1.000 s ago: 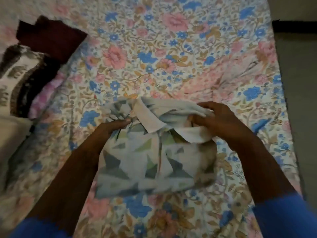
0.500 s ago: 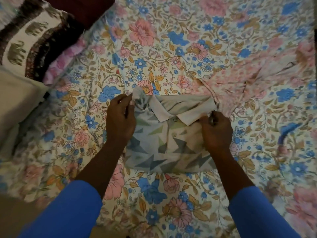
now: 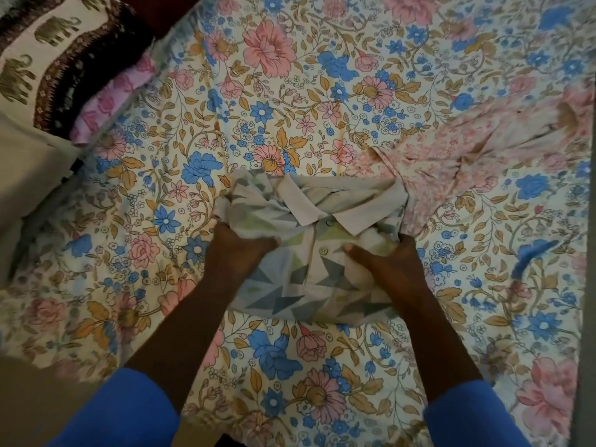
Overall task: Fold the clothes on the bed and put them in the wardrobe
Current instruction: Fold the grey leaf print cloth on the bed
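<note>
Item: folded shirt (image 3: 317, 253), triangle print, collar uppermost, lying mid-bed (image 3: 290, 91). Your left hand (image 3: 240, 250) and right hand (image 3: 383, 262) each clasp a side edge, thumbs on top and fingers tucked beneath, likely so the folds hold when lifted for stowing. Unfolded: pink floral garment (image 3: 467, 156), touching the shirt's far right corner.

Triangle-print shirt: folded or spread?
Folded: the triangle-print shirt is a compact rectangle, collar on top, gripped at both sides by the left hand and right hand.

Floral bed (image 3: 290, 91) bears a folded shirt (image 3: 316, 279), a pink garment (image 3: 467, 156) and seemingly pillows (image 3: 32, 59)
</note>
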A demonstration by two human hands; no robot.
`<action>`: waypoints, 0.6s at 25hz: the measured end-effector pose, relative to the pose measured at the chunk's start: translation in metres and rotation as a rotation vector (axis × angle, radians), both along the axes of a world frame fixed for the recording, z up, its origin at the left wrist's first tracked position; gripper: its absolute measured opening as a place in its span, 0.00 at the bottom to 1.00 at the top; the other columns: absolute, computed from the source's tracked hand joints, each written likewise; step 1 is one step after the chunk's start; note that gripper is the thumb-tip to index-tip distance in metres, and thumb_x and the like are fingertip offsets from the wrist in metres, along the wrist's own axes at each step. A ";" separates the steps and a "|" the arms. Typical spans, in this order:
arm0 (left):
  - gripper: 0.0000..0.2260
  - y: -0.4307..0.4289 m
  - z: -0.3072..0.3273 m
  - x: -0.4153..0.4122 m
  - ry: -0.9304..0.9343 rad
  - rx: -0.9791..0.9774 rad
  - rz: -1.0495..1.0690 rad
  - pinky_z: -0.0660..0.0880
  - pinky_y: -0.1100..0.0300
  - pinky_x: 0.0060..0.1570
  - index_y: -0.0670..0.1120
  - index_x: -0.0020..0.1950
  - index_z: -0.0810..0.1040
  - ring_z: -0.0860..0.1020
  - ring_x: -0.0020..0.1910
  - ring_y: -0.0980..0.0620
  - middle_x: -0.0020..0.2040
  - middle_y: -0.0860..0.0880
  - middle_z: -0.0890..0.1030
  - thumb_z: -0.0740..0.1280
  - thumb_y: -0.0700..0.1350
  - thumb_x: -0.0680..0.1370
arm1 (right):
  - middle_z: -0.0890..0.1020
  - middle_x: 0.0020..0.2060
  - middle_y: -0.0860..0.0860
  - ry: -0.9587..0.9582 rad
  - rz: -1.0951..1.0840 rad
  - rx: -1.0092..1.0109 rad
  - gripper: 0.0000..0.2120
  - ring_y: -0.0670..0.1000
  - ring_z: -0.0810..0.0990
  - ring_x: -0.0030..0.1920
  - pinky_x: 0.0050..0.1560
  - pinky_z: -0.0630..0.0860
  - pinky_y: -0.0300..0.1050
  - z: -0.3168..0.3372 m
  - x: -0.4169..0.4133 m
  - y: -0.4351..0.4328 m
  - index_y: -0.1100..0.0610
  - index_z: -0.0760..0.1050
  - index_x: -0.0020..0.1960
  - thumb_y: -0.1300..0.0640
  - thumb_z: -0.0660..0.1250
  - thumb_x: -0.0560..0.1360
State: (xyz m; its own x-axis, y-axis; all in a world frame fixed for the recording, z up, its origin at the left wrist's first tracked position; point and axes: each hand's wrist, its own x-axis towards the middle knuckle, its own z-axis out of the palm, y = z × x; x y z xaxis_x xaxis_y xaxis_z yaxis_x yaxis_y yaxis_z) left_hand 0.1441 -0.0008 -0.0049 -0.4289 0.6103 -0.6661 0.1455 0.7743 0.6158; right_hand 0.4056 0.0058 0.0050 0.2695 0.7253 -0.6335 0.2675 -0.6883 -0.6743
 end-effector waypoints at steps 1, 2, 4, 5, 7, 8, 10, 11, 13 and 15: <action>0.46 -0.006 -0.005 0.001 -0.105 0.019 0.032 0.82 0.45 0.55 0.45 0.65 0.76 0.84 0.53 0.44 0.57 0.47 0.84 0.85 0.59 0.52 | 0.77 0.63 0.47 0.105 -0.039 -0.038 0.50 0.52 0.78 0.60 0.61 0.80 0.57 0.005 0.003 -0.001 0.54 0.67 0.73 0.42 0.85 0.58; 0.42 -0.008 -0.008 0.000 -0.211 0.051 0.096 0.83 0.43 0.54 0.45 0.65 0.77 0.85 0.52 0.42 0.56 0.45 0.85 0.86 0.53 0.54 | 0.80 0.63 0.50 0.206 -0.077 -0.072 0.52 0.53 0.82 0.59 0.59 0.82 0.59 0.009 0.007 0.001 0.55 0.69 0.73 0.43 0.85 0.53; 0.27 -0.010 -0.005 -0.002 -0.390 0.121 0.206 0.84 0.45 0.50 0.42 0.63 0.81 0.86 0.51 0.40 0.55 0.41 0.86 0.83 0.40 0.65 | 0.84 0.60 0.55 0.322 -0.045 -0.131 0.54 0.58 0.86 0.55 0.54 0.84 0.62 0.018 0.014 0.003 0.54 0.72 0.71 0.46 0.88 0.48; 0.21 -0.013 0.000 -0.004 -0.473 0.126 0.246 0.84 0.46 0.48 0.40 0.62 0.81 0.86 0.51 0.39 0.55 0.39 0.86 0.79 0.36 0.70 | 0.84 0.60 0.56 0.347 0.003 -0.165 0.55 0.60 0.86 0.54 0.52 0.84 0.62 0.024 0.015 0.001 0.55 0.72 0.71 0.48 0.89 0.47; 0.17 -0.024 0.008 -0.012 -0.618 0.094 0.285 0.83 0.42 0.52 0.38 0.63 0.82 0.85 0.53 0.36 0.56 0.37 0.85 0.75 0.35 0.74 | 0.85 0.57 0.59 0.363 0.060 -0.228 0.56 0.62 0.87 0.53 0.50 0.84 0.62 0.032 0.010 -0.009 0.57 0.74 0.69 0.51 0.90 0.45; 0.17 -0.029 0.014 -0.015 -0.670 0.086 0.292 0.82 0.40 0.55 0.37 0.63 0.82 0.84 0.55 0.35 0.58 0.36 0.85 0.74 0.35 0.74 | 0.86 0.55 0.59 0.362 0.083 -0.235 0.53 0.63 0.87 0.53 0.50 0.84 0.63 0.040 0.005 -0.013 0.58 0.76 0.68 0.51 0.90 0.46; 0.18 -0.040 0.027 -0.034 -0.713 0.126 0.340 0.82 0.40 0.55 0.37 0.64 0.81 0.83 0.56 0.33 0.59 0.35 0.84 0.72 0.35 0.74 | 0.87 0.52 0.58 0.362 0.185 -0.228 0.37 0.63 0.87 0.50 0.50 0.84 0.66 0.060 -0.018 -0.013 0.58 0.80 0.63 0.53 0.85 0.56; 0.20 -0.046 0.035 -0.044 -0.724 0.167 0.383 0.83 0.42 0.52 0.38 0.65 0.81 0.83 0.55 0.33 0.60 0.35 0.83 0.72 0.35 0.73 | 0.88 0.50 0.58 0.409 0.224 -0.228 0.28 0.63 0.87 0.49 0.48 0.84 0.66 0.071 -0.032 -0.010 0.56 0.82 0.61 0.55 0.81 0.62; 0.23 -0.054 0.057 -0.079 -0.752 0.263 0.447 0.83 0.46 0.49 0.38 0.66 0.81 0.83 0.54 0.34 0.60 0.34 0.83 0.74 0.35 0.71 | 0.88 0.50 0.58 0.544 0.254 -0.207 0.20 0.63 0.88 0.48 0.46 0.84 0.65 0.096 -0.076 -0.002 0.55 0.83 0.59 0.61 0.76 0.67; 0.24 -0.060 0.078 -0.131 -0.712 0.382 0.478 0.83 0.46 0.48 0.38 0.67 0.80 0.82 0.55 0.35 0.60 0.35 0.83 0.74 0.37 0.71 | 0.87 0.53 0.58 0.620 0.301 -0.129 0.23 0.62 0.87 0.50 0.46 0.85 0.62 0.109 -0.133 0.013 0.56 0.81 0.62 0.64 0.74 0.67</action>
State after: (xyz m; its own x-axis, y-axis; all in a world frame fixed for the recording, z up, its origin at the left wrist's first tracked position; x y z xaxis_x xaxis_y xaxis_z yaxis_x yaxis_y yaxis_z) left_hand 0.0135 -0.0606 0.0731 -0.2591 0.7058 -0.6593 -0.6448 0.3818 0.6621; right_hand 0.2727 0.0189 0.1145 -0.3701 0.6203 -0.6915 0.0515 -0.7295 -0.6820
